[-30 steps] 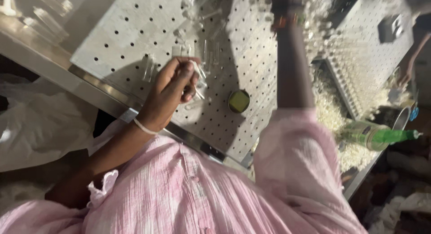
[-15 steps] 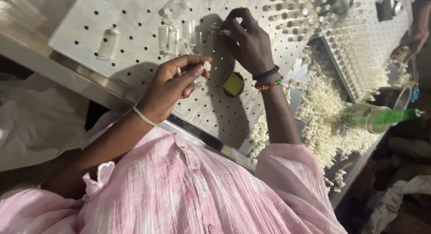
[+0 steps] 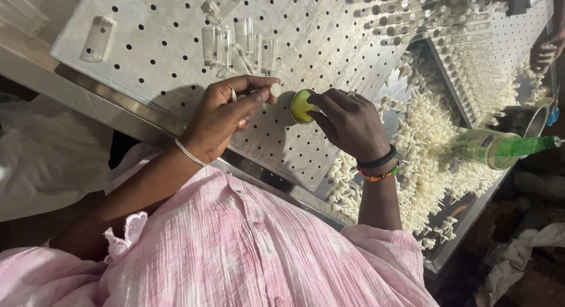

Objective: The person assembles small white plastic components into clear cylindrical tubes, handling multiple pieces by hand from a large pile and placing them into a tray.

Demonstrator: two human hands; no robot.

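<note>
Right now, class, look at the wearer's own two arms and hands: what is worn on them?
Loose pink crinkled sleeves cover both upper arms; the forearms are bare. The left hand has a thin pale bangle at its wrist. The right hand has a black band and a multicoloured beaded bracelet at its wrist.

The left hand (image 3: 226, 110) closes round something small and pale, too hidden by its fingers to name. The right hand (image 3: 347, 121) covers the three-o'clock side of the small round yellow-green tin (image 3: 301, 105). Toward one o'clock, the rows of clear glass vials (image 3: 412, 12) blur together and run off the top edge. At three o'clock, another person's hand (image 3: 544, 48) is cut by the frame, and the green plastic bottle (image 3: 500, 148) hides part of the white plastic stoppers (image 3: 424, 142).
</note>
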